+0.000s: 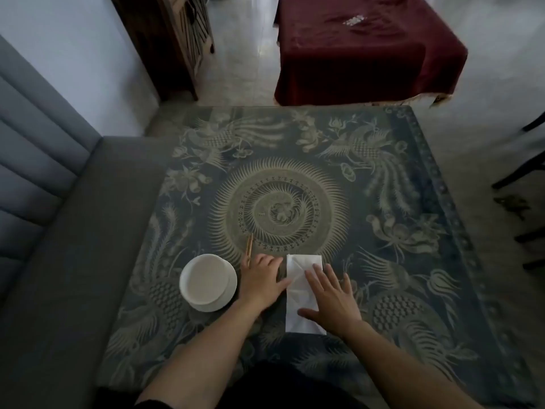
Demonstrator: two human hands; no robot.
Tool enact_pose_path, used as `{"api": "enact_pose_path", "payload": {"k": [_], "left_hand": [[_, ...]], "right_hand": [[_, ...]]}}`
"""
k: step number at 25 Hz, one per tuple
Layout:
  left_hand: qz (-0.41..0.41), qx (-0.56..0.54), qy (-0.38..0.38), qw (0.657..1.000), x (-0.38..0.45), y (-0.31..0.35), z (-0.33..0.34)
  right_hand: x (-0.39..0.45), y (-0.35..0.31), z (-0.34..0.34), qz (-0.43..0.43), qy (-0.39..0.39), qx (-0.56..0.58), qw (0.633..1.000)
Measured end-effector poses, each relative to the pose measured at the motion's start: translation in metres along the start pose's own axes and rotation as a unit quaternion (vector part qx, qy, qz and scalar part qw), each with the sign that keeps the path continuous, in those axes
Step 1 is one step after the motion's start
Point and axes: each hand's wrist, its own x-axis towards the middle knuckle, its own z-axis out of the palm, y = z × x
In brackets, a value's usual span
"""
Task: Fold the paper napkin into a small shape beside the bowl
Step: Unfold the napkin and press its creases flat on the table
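You have one view only, from the camera on your head, so no second view overlaps it. It looks forward and steeply down onto the surface (295, 184), close enough that both your forearms enter from the bottom edge. The wide lens bends the surface's edges. The near half fills the middle; farther ahead the view reaches the floor (241, 54) and a red-draped table (368, 54).

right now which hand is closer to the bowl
Left. The left hand lies just right of the bowl; the right hand rests on the napkin, farther right.
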Motion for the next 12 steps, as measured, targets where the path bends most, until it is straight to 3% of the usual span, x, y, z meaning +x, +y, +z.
{"api": "enact_pose_path", "payload": {"k": [8, 12], "left_hand": [[-0.133, -0.164, 0.023, 0.977, 0.028, 0.018, -0.005], [-0.149, -0.170, 0.024, 0.974, 0.036, 0.023, -0.008]], "right_hand": [[-0.002, -0.001, 0.006, -0.004, 0.009, 0.007, 1.000], [-0.003, -0.002, 0.004, -0.004, 0.005, 0.010, 1.000]]}}
